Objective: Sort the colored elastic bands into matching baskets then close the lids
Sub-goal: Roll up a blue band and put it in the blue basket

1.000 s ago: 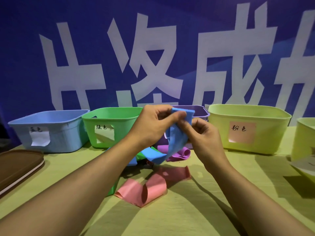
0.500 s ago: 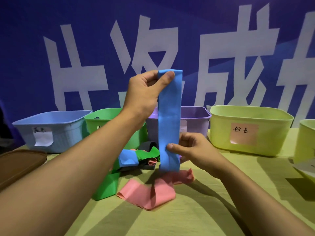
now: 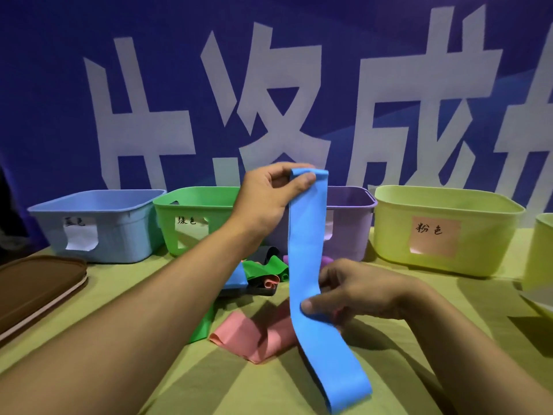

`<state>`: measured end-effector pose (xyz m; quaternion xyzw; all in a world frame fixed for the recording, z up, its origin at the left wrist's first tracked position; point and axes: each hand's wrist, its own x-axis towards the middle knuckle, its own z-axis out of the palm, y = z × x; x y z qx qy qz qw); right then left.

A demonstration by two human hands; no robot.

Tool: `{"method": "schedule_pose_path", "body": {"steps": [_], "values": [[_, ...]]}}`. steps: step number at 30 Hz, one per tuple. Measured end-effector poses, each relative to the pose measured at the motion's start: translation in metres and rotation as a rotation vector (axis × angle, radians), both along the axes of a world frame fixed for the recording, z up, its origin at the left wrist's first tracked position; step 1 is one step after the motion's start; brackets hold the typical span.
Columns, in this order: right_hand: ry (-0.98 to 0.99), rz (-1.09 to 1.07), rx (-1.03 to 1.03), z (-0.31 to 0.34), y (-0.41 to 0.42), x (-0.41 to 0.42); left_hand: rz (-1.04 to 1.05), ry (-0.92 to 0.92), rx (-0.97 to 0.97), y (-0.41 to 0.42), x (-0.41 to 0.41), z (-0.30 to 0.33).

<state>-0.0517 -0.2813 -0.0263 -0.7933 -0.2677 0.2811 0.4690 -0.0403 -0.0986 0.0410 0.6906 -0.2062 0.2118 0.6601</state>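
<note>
A long blue elastic band (image 3: 306, 241) hangs stretched out in front of me. My left hand (image 3: 269, 199) pinches its top end between thumb and fingers, above the baskets. My right hand (image 3: 347, 292) pinches the band lower down, and its free end curls toward me. Behind stand a blue basket (image 3: 98, 226), a green basket (image 3: 191, 220), a purple basket (image 3: 350, 226) and a yellow-green basket (image 3: 446, 232) with a pink label. On the table lie a pink band (image 3: 254, 336), a green band (image 3: 266, 268) and a small blue band (image 3: 236, 278) in a pile.
A brown lid (image 3: 36, 289) lies at the left on the yellow-green tablecloth (image 3: 149, 354). Another yellow-green basket (image 3: 541, 259) stands at the right edge. A blue banner with large white characters fills the background.
My left hand has raised the blue band's top end out of the pile, and the band has unfolded to full length. My right hand has slid down it, and the free end now hangs toward me.
</note>
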Motion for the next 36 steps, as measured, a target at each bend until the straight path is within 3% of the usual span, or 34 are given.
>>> {"method": "schedule_pose_path", "body": {"steps": [6, 10, 13, 18, 20, 36], "values": [[-0.098, -0.137, -0.087, -0.010, 0.005, 0.007, -0.008, 0.038, -0.025, 0.002, 0.003, -0.021], [-0.306, -0.215, -0.175, -0.010, 0.003, 0.012, -0.026, 0.033, -0.046, -0.002, 0.001, -0.026], [-0.290, -0.303, -0.031, -0.008, -0.003, 0.015, -0.039, 0.054, -0.076, -0.005, 0.001, -0.036], [-0.426, -0.489, 0.457, -0.008, 0.002, 0.020, -0.038, 0.046, -0.048, -0.008, 0.005, -0.063], [-0.456, -0.559, 0.555, -0.011, 0.007, 0.020, -0.038, 0.032, -0.047, -0.008, 0.006, -0.072], [-0.559, -0.566, 0.681, -0.023, 0.025, 0.018, -0.061, 0.066, -0.085, 0.005, 0.008, -0.092]]}}
